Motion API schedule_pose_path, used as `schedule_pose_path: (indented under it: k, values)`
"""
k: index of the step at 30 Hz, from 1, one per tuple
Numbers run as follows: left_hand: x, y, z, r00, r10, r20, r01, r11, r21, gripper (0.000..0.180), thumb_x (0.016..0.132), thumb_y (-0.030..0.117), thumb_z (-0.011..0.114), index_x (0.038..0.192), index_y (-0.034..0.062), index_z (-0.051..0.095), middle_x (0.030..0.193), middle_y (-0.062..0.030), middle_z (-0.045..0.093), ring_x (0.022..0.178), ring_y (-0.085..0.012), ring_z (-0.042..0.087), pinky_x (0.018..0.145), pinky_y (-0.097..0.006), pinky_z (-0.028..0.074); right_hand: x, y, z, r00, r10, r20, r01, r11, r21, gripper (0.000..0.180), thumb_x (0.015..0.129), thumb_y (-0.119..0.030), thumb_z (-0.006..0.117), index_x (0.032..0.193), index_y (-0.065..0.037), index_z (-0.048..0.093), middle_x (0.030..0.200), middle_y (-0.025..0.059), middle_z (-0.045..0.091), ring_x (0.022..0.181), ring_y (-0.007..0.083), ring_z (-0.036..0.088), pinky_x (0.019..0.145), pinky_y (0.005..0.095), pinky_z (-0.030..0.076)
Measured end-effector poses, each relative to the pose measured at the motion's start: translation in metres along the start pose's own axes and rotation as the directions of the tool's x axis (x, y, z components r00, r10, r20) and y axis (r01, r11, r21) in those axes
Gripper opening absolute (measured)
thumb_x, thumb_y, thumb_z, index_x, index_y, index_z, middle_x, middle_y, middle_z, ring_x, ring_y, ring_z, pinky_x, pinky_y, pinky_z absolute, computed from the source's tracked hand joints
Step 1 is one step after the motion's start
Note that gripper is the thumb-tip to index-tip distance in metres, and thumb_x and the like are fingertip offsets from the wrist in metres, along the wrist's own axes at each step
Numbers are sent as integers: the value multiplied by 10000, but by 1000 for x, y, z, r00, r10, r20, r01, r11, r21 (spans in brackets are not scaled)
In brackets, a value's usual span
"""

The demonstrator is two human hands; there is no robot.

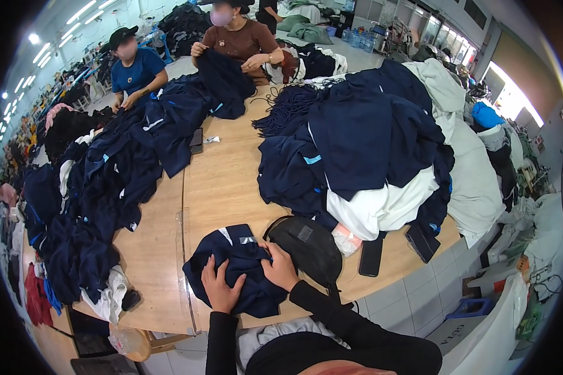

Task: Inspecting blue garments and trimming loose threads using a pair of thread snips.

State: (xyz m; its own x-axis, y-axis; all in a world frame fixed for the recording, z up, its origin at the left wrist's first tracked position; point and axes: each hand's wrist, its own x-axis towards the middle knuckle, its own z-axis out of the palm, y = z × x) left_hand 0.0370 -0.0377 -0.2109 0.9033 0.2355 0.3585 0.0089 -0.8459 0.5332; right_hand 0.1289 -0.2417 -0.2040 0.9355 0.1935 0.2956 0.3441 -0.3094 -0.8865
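Fingers (210, 267) spread, the left hand (223, 291) lies on a navy garment (243, 257); right hand (281, 270) angles inward, grip unclear.

Navy garment (256, 294), matt cloth; black pouch (306, 249), matt fabric; tabletop (219, 181), smooth wood-look; phone (371, 256), smooth, glossy.

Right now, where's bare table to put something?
Bare wood lies between the left navy heap and right navy pile, and left of the garment under the left hand. Crowded right of the right hand: black pouch, phone.

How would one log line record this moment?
left hand: spread on navy garment | right hand: at garment's right edge | nearby: black bag
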Motion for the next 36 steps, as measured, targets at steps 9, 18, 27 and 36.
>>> schedule_pose_path:
  k: [9,18,27,36]
  values:
    - [1,-2,4,1000,2,-2,-2,1000,-2,645,830,403,928,1359,93,727,1630,-241,527,1486,-444,496,1251,-560,355,1,3,-2,1000,10,13,-10,1000,6,431,893,31,659,1323,18,655,1225,236,728,1133,431,729,995,429,578]
    - [1,-2,4,1000,-7,4,7,1000,-7,651,817,403,930,1356,96,730,1637,-242,524,1483,-455,493,1256,-570,345,1,-2,-4,999,35,27,-36,999,21,436,904,11,660,1339,30,646,1264,255,728,1182,454,718,1012,460,585]
    - [-2,-2,3,1000,-8,0,8,1000,17,633,827,368,929,1361,91,731,1642,-237,521,1483,-455,493,1255,-556,351,-1,0,-3,1000,5,12,-5,1000,1,437,909,5,667,1345,20,644,1254,242,732,1180,453,713,1012,466,582]
    - [0,-2,6,1000,9,-5,-9,1000,2,646,824,383,927,1361,85,726,1645,-249,514,1478,-477,482,1251,-572,352,0,0,-4,999,-29,-18,29,1000,-9,445,907,15,656,1352,8,639,1219,220,719,1158,422,725,1005,440,582]
